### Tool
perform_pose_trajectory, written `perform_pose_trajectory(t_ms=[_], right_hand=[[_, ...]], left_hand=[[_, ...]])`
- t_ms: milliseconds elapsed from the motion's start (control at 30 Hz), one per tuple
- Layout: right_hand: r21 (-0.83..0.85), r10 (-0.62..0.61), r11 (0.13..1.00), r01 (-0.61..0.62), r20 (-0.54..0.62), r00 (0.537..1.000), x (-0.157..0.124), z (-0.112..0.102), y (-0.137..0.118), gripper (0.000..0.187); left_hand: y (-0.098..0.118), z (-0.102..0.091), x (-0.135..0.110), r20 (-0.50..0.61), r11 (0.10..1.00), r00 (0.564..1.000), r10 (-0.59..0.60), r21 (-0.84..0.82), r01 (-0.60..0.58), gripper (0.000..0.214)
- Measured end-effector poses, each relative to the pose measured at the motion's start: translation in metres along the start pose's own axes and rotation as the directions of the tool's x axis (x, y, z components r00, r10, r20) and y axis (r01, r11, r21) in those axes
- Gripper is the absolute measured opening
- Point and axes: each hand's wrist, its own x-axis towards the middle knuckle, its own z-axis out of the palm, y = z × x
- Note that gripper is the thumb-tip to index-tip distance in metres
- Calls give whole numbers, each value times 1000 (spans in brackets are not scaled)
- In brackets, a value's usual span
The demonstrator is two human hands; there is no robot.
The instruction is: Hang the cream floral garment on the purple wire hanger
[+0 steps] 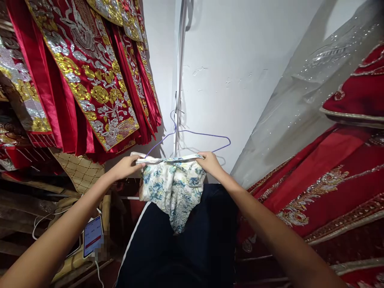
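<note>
A white garment with a blue and green floral print (172,184) hangs over my lap, its upper band stretched level between my hands. My left hand (128,165) pinches the left end of this band. At the band's right end, the fingers of my right hand (209,162) are closed on the cloth. A purple wire hanger (207,134) rises behind the band, its hook upward against the wall. The hanger's lower part is hidden by the garment, so I cannot tell whether it runs inside or behind. The kind of garment is unclear from its bunched folds.
Red dresses with gold and silver embroidery (99,92) hang at the left. On the right are a red beaded dress (318,192) and a clear plastic cover (288,96). A lit phone (93,236) with a cable rests at lower left. The white wall (222,52) is close ahead.
</note>
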Motion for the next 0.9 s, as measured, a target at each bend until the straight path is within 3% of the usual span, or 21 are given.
perform_pose_trajectory(t_ms=[67, 167, 200, 267, 333, 400, 467, 533, 567, 633, 733, 767, 833, 900], right_hand=[[-17, 2, 1000, -2, 7, 1000, -3, -8, -4, 23], [62, -16, 998, 7, 135, 991, -12, -8, -13, 17], [95, -43, 995, 27, 173, 984, -17, -6, -17, 16], [127, -112, 988, 90, 181, 977, -25, -5, -24, 15], [112, -138, 985, 129, 73, 988, -30, -12, -28, 30], [67, -119, 990, 126, -107, 987, -27, -27, -24, 60], [3, -97, 995, 101, -273, 957, -14, -46, -14, 83], [-64, -85, 996, 66, -347, 934, 5, -60, -2, 88], [-89, -73, 995, 44, -348, 935, 14, -65, 2, 82], [-121, -37, 993, 3, -275, 961, 27, -72, 5, 55], [-79, 57, 995, -54, 32, 998, 31, -87, -4, 12], [-28, 95, 995, -92, 171, 981, 29, -95, -9, 11], [103, 153, 972, -213, 412, 898, 22, -115, -21, 18], [256, 172, 909, -328, 486, 857, 18, -129, -29, 26]], left_hand=[[20, 4, 11, -63, 994, 993, 103, -27, -105, 16], [45, 14, 23, -76, 965, 970, 230, -112, -238, 12], [50, 17, 26, -96, 953, 967, 237, -169, -251, 12], [57, 20, 30, -136, 932, 968, 213, -268, -243, 30], [58, 18, 34, -128, 930, 973, 191, -295, -221, 44], [58, 12, 36, -82, 941, 978, 191, -269, -206, 41], [61, 6, 37, -55, 947, 977, 205, -240, -212, 36], [66, 3, 38, -32, 947, 977, 212, -239, -214, 37], [68, 2, 38, -15, 947, 978, 210, -245, -207, 38], [70, 2, 40, 7, 947, 980, 200, -259, -192, 36], [63, -3, 44, -42, 951, 978, 206, -226, -211, 31], [58, -6, 46, -84, 955, 971, 224, -180, -235, 29], [47, -12, 51, -175, 959, 949, 261, -64, -275, 27], [39, -12, 56, -243, 966, 937, 249, -2, -257, 29]])
